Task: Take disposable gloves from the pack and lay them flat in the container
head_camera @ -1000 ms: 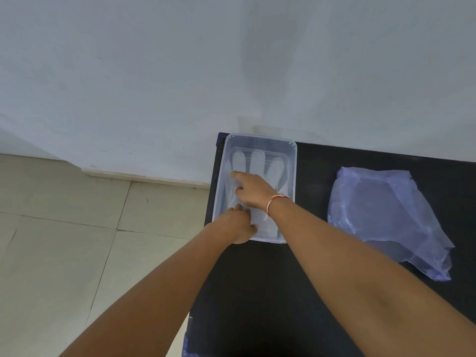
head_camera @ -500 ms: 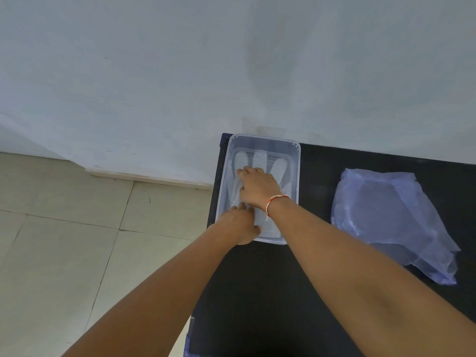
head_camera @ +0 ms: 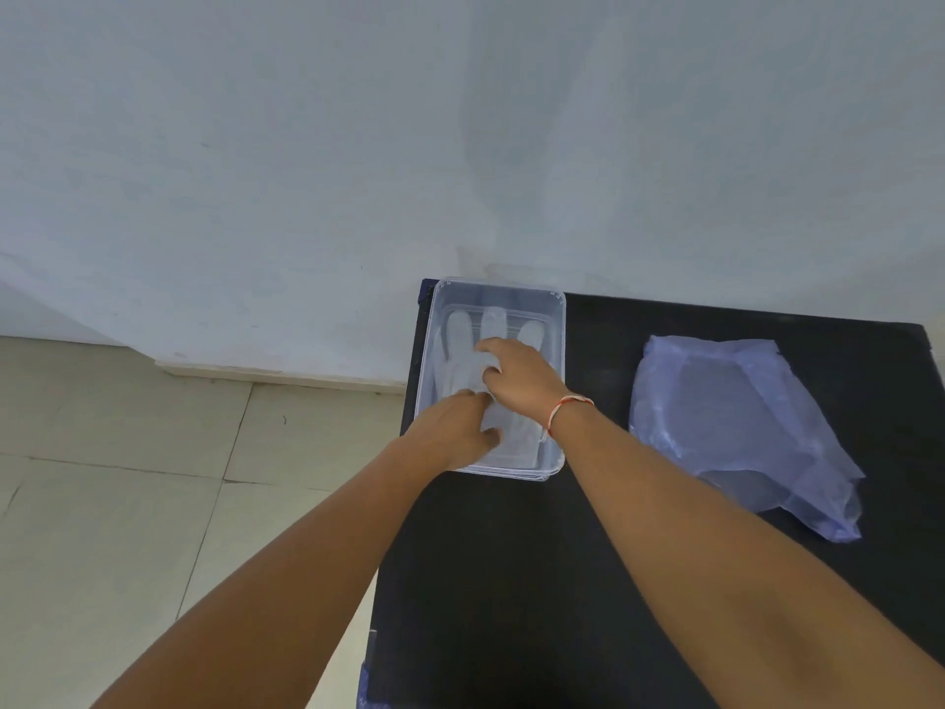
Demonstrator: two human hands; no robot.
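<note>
A clear plastic container (head_camera: 558, 319) stands at the black table's far left corner. Inside it lies a translucent disposable glove (head_camera: 463, 332), its fingers pointing at the wall. My left hand (head_camera: 452, 432) rests on the glove's cuff end near the container's front edge. My right hand (head_camera: 519, 376), with a red and white thread at the wrist, presses on the glove's palm, fingers curled down. Both hands hide the middle of the glove. The bluish plastic glove pack (head_camera: 736, 427) lies flat on the table to the right of the container.
The black table (head_camera: 511, 580) ends just left of the container, with tiled floor (head_camera: 128, 478) below. A pale wall (head_camera: 460, 145) runs right behind the container and table.
My right hand has shifted slightly over the glove, fingers curling more toward the left. My left hand stays at the cuff end. The camera has tilted a little.
</note>
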